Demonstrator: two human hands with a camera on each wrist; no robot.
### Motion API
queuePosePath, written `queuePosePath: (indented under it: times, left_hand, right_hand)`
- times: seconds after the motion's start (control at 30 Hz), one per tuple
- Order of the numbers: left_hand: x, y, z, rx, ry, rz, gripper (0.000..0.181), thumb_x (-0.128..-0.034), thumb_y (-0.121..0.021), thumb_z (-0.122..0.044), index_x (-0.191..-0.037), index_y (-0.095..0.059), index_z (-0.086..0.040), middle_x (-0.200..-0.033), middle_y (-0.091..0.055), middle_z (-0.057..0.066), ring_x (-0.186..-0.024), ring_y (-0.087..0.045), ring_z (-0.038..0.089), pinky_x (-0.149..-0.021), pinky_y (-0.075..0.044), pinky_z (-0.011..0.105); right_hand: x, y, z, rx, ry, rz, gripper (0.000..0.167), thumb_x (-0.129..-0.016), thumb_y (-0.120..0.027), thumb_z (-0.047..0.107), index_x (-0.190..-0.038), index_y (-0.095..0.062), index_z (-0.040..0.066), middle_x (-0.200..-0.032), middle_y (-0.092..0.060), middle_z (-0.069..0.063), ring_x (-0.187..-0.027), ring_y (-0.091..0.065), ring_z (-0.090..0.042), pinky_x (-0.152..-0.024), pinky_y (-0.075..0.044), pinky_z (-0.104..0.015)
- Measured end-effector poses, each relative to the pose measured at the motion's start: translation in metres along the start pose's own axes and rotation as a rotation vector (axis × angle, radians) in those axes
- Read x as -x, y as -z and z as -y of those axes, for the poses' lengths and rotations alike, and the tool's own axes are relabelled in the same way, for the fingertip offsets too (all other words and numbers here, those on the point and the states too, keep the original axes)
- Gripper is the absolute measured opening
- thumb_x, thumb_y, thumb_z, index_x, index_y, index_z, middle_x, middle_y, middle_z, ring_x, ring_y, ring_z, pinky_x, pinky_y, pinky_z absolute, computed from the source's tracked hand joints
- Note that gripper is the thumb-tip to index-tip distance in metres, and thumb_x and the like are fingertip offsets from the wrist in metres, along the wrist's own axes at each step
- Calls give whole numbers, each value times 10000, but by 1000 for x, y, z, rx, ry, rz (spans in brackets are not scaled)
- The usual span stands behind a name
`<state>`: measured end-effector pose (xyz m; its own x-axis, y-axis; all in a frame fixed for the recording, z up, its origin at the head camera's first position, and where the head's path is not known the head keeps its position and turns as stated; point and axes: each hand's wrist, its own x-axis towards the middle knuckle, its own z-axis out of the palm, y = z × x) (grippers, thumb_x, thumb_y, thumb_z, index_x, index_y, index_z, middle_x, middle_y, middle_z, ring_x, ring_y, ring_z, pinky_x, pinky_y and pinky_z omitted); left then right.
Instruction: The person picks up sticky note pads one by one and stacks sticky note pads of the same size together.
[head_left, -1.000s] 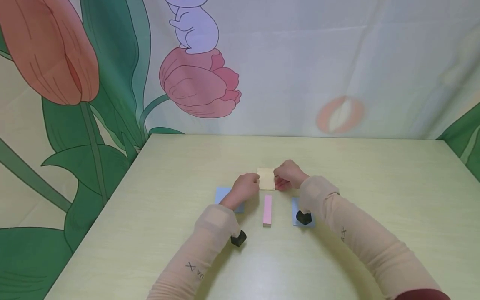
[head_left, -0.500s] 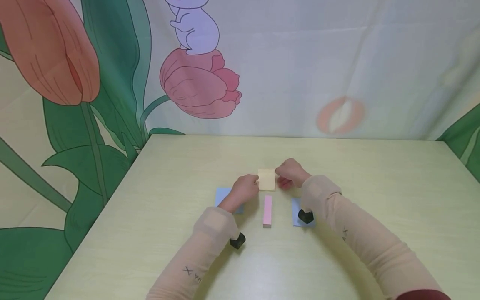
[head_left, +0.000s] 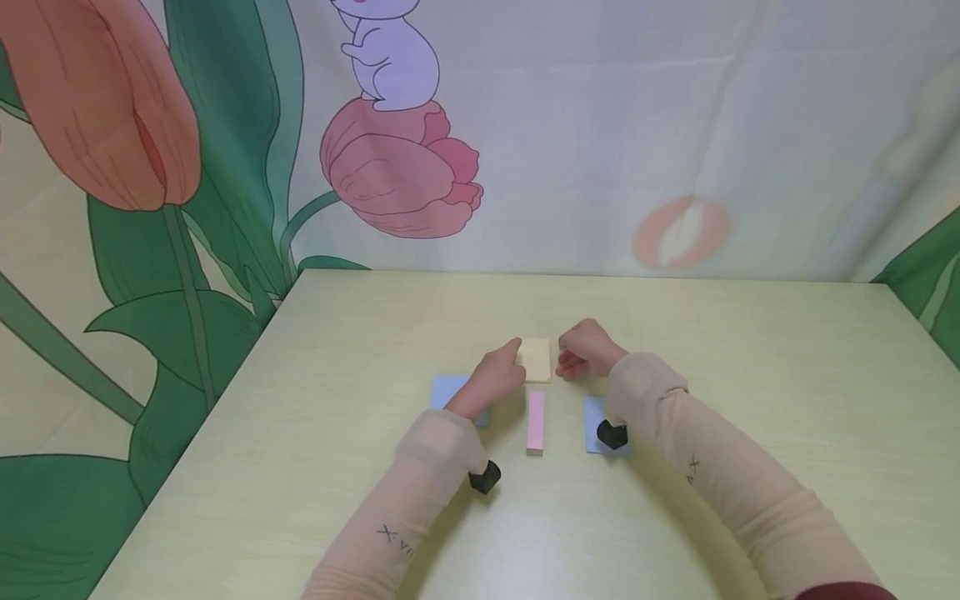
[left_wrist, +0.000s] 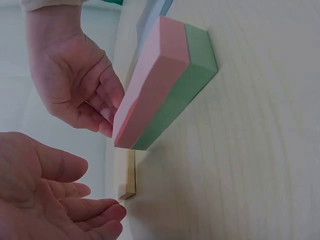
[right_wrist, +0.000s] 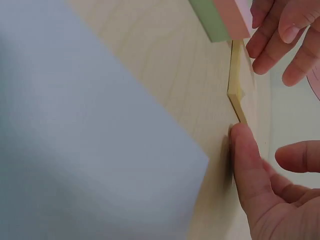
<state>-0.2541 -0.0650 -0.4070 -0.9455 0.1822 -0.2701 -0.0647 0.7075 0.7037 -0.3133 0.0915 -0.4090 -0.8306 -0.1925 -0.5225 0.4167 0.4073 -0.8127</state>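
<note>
A pale yellow pad of sticky notes (head_left: 536,360) lies flat between both hands; its thin edge shows in the right wrist view. My left hand (head_left: 497,377) is at the pad's left side, index finger extended over its edge, thumb apart from the fingers in the left wrist view. Just off the pad's right side, my right hand (head_left: 588,350) has its fingers loosely bent and holds nothing; a fingertip (right_wrist: 242,137) is near the pad's corner. Nearer the person lies a narrow block (head_left: 535,423), pink on top and green below (left_wrist: 175,105).
A blue square pad (head_left: 448,390) lies partly under the left forearm, another blue pad (head_left: 596,425) under the right wrist. Black wrist cameras hang below both cuffs. A printed curtain (head_left: 570,150) stands behind the pale table (head_left: 750,350).
My right hand has drawn slightly right, leaving a small gap beside the yellow pad. The left hand has shifted a little right and its index finger has straightened over the pad's edge.
</note>
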Motion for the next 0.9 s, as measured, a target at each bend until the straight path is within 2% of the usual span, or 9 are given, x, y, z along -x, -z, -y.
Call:
queuePosePath:
  times: [0.1, 0.2, 0.5, 0.73, 0.9]
  left_hand:
    - [1, -1, 0, -6, -1, 4, 567, -851, -361, -62, -1394, -196, -35, -1427, -278, 125, -1164, -392, 234, -1038, -281, 371]
    - [0, -2, 1, -13, -16, -9, 554, -847, -359, -54, -1381, -218, -7, -1417, -293, 141, -1111, -406, 245, -1015, -306, 365]
    - [-2, -4, -2, -17, -14, -13, 529, -840, -360, -36, -1357, -263, 25, -1381, -348, 165, -1139, -421, 265, -999, -326, 371]
    - [-4, -7, -2, -22, -28, -35, 512, -814, -381, -18, -1321, -333, 28, -1308, -438, 160, -996, -459, 259, -897, -377, 356]
    - [-6, -8, -3, -41, -33, -43, 513, -804, -396, -11, -1314, -353, 21, -1299, -451, 150, -1015, -457, 247, -935, -369, 356]
  right_hand:
    - [-1, 0, -3, 12, -9, 7, 215, -830, -450, 30, -985, -523, -101, -651, -572, -84, -524, -596, -153, -550, -509, -248]
    - [0, 0, -4, 20, -11, 19, 160, -830, -478, 32, -890, -559, -91, -586, -584, -68, -507, -599, -148, -537, -509, -253]
    - [2, -4, -5, 45, -32, 43, 143, -833, -494, 46, -840, -575, -73, -582, -593, -65, -495, -589, -135, -529, -509, -250]
    - [4, -3, -7, 74, -25, 53, 153, -834, -497, 54, -839, -586, -70, -585, -597, -57, -494, -587, -130, -528, -508, -241]
    - [6, -1, -8, 95, -14, 72, 164, -837, -497, 59, -853, -593, -73, -594, -608, -53, -496, -586, -127, -540, -511, -244]
